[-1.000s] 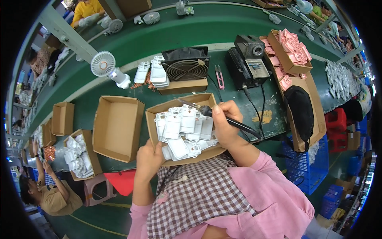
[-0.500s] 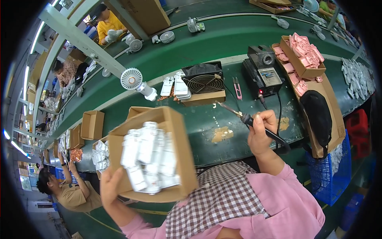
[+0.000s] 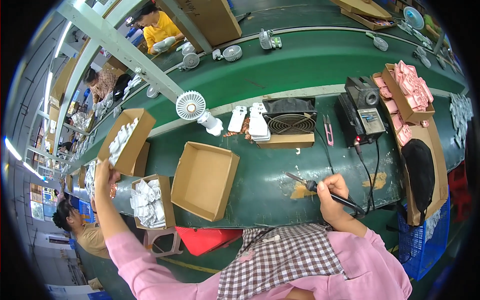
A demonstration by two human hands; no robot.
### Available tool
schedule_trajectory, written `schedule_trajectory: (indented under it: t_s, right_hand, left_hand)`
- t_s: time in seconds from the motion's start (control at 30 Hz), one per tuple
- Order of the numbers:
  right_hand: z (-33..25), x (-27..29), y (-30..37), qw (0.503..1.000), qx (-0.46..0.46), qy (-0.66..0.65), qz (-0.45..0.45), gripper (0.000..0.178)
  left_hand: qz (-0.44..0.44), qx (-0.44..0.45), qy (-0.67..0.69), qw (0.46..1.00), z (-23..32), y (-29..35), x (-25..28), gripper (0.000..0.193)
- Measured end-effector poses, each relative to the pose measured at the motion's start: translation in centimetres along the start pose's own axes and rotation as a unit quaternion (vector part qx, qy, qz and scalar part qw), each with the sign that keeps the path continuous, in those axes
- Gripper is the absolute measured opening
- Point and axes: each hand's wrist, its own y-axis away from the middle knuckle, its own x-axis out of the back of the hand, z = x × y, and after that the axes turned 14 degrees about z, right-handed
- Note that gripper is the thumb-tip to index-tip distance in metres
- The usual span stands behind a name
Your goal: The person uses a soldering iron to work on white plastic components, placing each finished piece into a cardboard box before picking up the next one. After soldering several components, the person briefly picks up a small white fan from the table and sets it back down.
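Observation:
At the far left, my left hand [image 3: 104, 174] grips the near edge of a cardboard box [image 3: 139, 139]. The box is tilted, and white plastic parts [image 3: 121, 139] lie in it. My right hand [image 3: 333, 194] is closed around the dark handle of a soldering iron [image 3: 311, 186], whose metal tip points left over a worn patch of the bench. Between my hands an open cardboard box [image 3: 205, 180] stands with its bare inside showing. Beside it, a smaller box [image 3: 167, 197] is filled with white plastic parts.
A black fume fan [image 3: 290, 116] stands behind, beside stacked white housings [image 3: 258, 122]. A soldering station [image 3: 361, 112], pink-handled tweezers [image 3: 328, 131] and boxes of pink parts [image 3: 411, 90] lie right. A white handheld fan [image 3: 192, 106] stands by the post. Co-workers sit along the conveyor [image 3: 300, 62].
My left hand has carried the box of white parts away to the far left, uncovering the bare box and the smaller filled box. My right hand's soldering iron has dropped lower, toward the bench.

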Motion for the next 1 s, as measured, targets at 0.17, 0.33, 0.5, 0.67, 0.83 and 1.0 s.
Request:
schedule_trajectory:
  t_s: [0.17, 0.33, 0.5, 0.67, 0.83, 1.0]
  right_hand:
    - [0.1, -0.1, -0.3, 0.998, -0.025, 0.056, -0.033, 0.014]
    - [1.1, 0.6, -1.0, 0.989, 0.049, 0.135, -0.039, 0.018]
    - [2.1, 1.6, -0.9, 0.991, 0.018, 0.124, -0.048, 0.018]
    - [2.4, 0.6, -1.3, 0.993, 0.002, 0.099, -0.063, 0.017]
    - [1.9, 0.4, -0.8, 0.994, -0.018, 0.088, -0.069, 0.018]
    - [1.4, 0.2, 0.1, 0.997, -0.046, 0.041, -0.056, 0.023]
  left_hand:
    - [-0.054, 0.045, -0.001, 0.998, 1.9, -7.2, -10.4, 0.019]
    - [-0.055, 0.156, 0.029, 0.986, 2.0, -8.8, -24.1, 0.024]
    - [-0.058, 0.197, 0.152, 0.967, -1.0, -10.5, -31.0, 0.024]
    - [-0.097, 0.119, 0.056, 0.987, -2.1, -9.4, -29.5, 0.039]
    - [-0.175, -0.112, -0.068, 0.976, 0.1, 0.0, -20.8, 0.030]
    - [-0.312, -0.290, -0.180, 0.887, -0.1, 18.3, -13.0, 0.042]
